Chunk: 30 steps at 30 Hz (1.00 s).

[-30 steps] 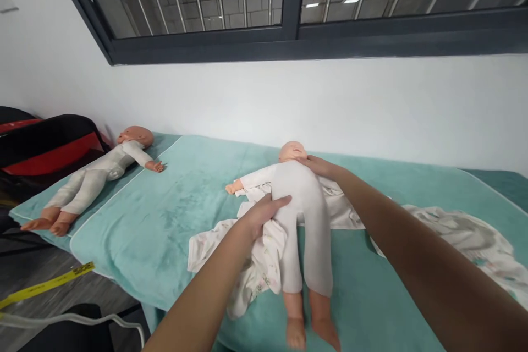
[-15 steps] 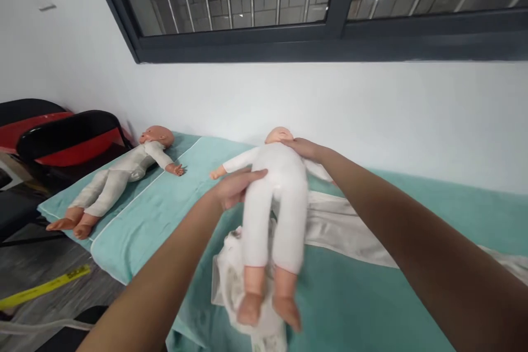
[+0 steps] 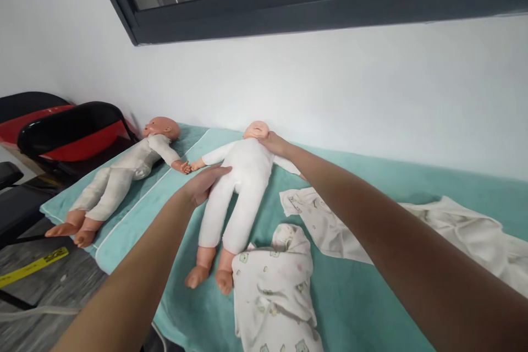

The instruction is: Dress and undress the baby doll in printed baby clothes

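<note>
A baby doll (image 3: pixel 247 168) in a white cloth body lies face up on the green towel (image 3: pixel 355 297), its arms spread and its feet toward me. My left hand (image 3: pixel 206 182) grips its hip, thumb on top and the other fingers partly hidden beneath. At the neck and shoulder, my right hand (image 3: pixel 274 144) is closed on the doll, its fingertips hidden behind. Just right of the doll's feet rests a folded printed baby garment (image 3: pixel 274 291). Another white printed cloth (image 3: pixel 325 225) stretches to the right beneath my right forearm.
A second doll (image 3: pixel 136 159) lies on the towel at the left, its hand close to the first doll's hand. Black and red chairs (image 3: pixel 78 132) stand beyond that end. A white wall (image 3: pixel 309 82) and a dark window frame (image 3: pixel 264 14) run along the back.
The doll has moved left in both my hands and now lies on the towel beside the second doll. The printed garment, previously under its legs, is uncovered. My view has tilted down.
</note>
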Available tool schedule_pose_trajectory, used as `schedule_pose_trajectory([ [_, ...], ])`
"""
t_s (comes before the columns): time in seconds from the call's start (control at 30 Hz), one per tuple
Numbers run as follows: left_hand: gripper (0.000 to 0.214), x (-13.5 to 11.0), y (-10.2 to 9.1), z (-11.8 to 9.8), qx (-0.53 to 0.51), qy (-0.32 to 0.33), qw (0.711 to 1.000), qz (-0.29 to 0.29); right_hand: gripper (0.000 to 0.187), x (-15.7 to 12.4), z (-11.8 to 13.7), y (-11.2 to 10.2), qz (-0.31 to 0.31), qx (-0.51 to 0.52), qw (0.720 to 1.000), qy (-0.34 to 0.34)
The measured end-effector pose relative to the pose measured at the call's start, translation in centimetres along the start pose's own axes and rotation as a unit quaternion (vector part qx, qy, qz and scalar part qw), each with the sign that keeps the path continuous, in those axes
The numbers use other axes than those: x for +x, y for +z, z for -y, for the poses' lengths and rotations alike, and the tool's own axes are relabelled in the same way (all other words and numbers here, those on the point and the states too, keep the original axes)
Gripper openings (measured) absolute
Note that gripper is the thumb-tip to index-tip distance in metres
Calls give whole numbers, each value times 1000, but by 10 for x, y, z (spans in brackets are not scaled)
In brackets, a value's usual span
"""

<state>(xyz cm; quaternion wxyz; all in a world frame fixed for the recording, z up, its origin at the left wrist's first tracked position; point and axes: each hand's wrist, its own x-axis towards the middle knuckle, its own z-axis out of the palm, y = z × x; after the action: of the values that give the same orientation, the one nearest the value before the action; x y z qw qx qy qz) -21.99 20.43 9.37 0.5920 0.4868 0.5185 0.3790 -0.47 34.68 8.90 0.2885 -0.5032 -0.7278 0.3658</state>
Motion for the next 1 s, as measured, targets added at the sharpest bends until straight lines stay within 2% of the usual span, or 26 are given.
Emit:
schedule_pose_trajectory([
  [0.07,48,-2,0,5,36,6,999,-28,69,-9,-8,-3,4,-40,999,18],
  [0.13,50,-7,0,10,121,24,987,-100,70,-26,-17,-16,9,-88,995,44],
  [0.23,42,-28,6,16,225,73,945,-224,57,-74,-35,-54,20,-164,983,81],
  [0.27,39,-38,11,19,254,112,931,-237,53,-97,-41,-70,23,-191,977,95],
  [0.3,41,-50,16,22,291,161,918,-218,49,-123,-47,-86,23,-219,969,109],
  [0.33,48,-64,24,26,344,212,899,-168,47,-151,-53,-102,23,-246,961,126],
  [0.4,64,-91,41,34,465,280,840,-11,43,-207,-64,-129,28,-286,945,154],
  [0.43,70,-104,50,39,515,283,807,63,41,-233,-67,-137,33,-301,940,160],
  [0.47,76,-115,60,43,556,273,777,113,38,-256,-69,-142,37,-312,935,162],
  [0.5,79,-124,70,46,588,257,755,137,35,-276,-70,-142,40,-322,933,157],
  [0.57,76,-136,91,51,625,226,733,144,27,-307,-65,-133,41,-333,933,133],
  [0.63,60,-145,112,54,621,213,738,154,20,-329,-53,-114,35,-335,937,95],
  [0.67,52,-150,123,53,601,218,753,154,18,-338,-43,-103,32,-334,939,75],
  [0.73,45,-164,145,47,527,247,804,120,19,-357,-19,-82,8,-317,948,33],
  [0.8,37,-184,164,33,429,268,862,36,26,-378,10,-69,-59,-259,964,-25],
  [0.9,14,-218,186,-2,289,231,924,-95,30,-405,47,-68,-160,-142,972,-99],
  [0.93,8,-229,191,-16,252,209,938,-111,29,-412,55,-73,-181,-122,970,-106],
  [1.0,9,-248,195,-42,199,163,963,-81,26,-420,65,-88,-208,-114,968,-88],
])
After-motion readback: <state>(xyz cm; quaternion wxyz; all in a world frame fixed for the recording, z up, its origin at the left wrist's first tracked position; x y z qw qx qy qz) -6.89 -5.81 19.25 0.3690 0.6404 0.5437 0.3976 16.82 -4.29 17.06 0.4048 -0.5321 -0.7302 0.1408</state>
